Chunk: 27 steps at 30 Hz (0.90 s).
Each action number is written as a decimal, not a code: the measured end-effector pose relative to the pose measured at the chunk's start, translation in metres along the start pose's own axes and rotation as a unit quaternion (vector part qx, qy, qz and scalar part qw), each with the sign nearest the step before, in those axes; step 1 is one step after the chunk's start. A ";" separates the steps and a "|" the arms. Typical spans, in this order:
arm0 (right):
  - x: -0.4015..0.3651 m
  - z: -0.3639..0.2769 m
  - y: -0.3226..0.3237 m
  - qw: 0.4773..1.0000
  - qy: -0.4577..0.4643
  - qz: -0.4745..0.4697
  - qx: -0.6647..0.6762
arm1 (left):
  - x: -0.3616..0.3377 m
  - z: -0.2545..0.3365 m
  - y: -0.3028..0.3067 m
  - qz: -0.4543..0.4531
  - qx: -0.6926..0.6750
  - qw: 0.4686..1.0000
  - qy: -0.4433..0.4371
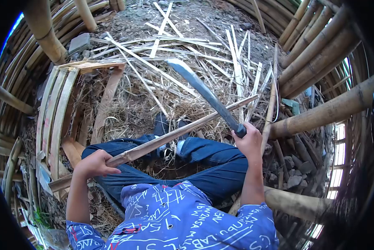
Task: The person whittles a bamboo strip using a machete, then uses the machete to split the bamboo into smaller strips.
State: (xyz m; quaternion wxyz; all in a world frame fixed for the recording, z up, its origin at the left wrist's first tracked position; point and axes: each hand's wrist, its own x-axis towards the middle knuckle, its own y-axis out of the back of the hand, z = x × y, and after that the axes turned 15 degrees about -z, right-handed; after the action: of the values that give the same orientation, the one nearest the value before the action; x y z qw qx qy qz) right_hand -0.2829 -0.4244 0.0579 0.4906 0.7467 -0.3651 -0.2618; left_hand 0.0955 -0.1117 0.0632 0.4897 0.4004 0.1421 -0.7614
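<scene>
My right hand (250, 141) is closed round the black handle of a machete (201, 88), whose broad curved blade points up and to the left over the split strips. Across my lap lies a long split bamboo strip (166, 138), running from the lower left up to the right and passing close under the machete near its handle. My left hand (96, 164) grips this strip toward its lower left end, thumb along the side and fingers over it. Both legs, in dark blue trousers (212, 152), are folded beneath the strip.
Thin pale bamboo strips (155, 46) lie scattered over shavings and soil ahead. A slatted wooden crate (62, 108) stands on the left. Thick bamboo poles (333, 106) reach in from the right, with stones (295, 181) below them. A grey block (79, 43) sits at the back left.
</scene>
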 end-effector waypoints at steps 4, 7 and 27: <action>-0.002 0.009 -0.007 0.997 -0.062 0.034 0.039 | -0.004 0.009 -0.002 -0.012 0.018 1.000 0.003; 0.007 0.016 -0.018 0.987 -0.088 0.031 0.132 | -0.007 0.004 -0.004 -0.019 -0.003 1.000 0.007; 0.052 0.045 -0.067 0.984 -0.084 0.037 0.154 | -0.020 -0.004 -0.013 -0.036 0.029 0.998 0.038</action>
State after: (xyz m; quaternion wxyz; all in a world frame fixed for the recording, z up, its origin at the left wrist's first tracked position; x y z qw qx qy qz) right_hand -0.2660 -0.4733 -0.0228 0.3465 0.7747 -0.4685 -0.2456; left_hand 0.0899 -0.0900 0.0734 0.4443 0.4378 0.1530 -0.7665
